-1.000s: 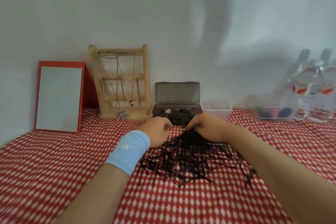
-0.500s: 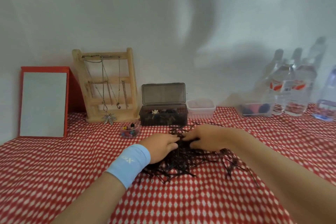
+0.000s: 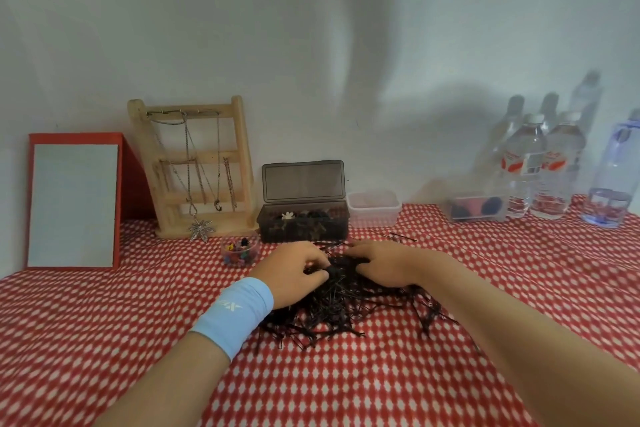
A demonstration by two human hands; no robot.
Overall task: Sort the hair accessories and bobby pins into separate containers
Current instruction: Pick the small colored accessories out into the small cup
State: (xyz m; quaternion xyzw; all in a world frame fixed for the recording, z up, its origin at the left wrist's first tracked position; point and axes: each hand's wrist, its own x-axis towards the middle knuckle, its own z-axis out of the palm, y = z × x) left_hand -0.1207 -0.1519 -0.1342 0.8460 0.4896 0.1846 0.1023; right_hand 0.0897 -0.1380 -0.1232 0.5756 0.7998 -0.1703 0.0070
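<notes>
Bobby pins: one loose black heap, too many to count, at the middle of the table on the red-and-white cloth; a few stray pins lie just beyond it, toward the far edge.
Left hand: palm down on the heap's far left side, fingers curled, tips pinching into the pins.
Right hand: palm down on the heap's far right side, fingers bent into the pins; a grip cannot be told.
Hands together: fingertips nearly meet.
Wristband: one, light blue, on the left wrist; white logo, not readable.
Dark box: one, lid upright, accessories inside, behind the heap.
Clear tub: one, just right of the box.
Small cup: one, holding coloured mini clips, left of the heap.
Clear container: one, far right, dark and red items inside.
Water bottles: three, far right corner; two with red labels, text too small.
Jewellery stand: one, wooden, chains hanging.
Mirror: one, red-framed, far left corner.
</notes>
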